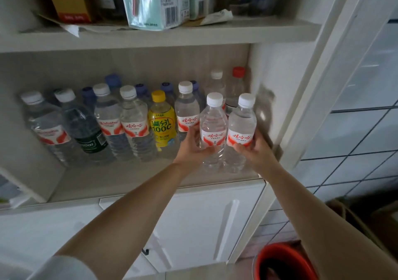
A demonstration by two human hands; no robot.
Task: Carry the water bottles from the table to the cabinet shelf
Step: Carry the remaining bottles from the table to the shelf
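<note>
Clear plastic, white-capped: two water bottles [228, 133] upright, side by side, at the right front of the cabinet shelf [133, 178], bases apparently on the board. Left hand [193, 148] wrapped around the left one, right hand [256, 150] around the right. Best slid back level toward the rows behind, beside the yellow bottle [161, 122], then released together without tipping neighbours.

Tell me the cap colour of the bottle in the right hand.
White cap, seen in the head view.
</note>
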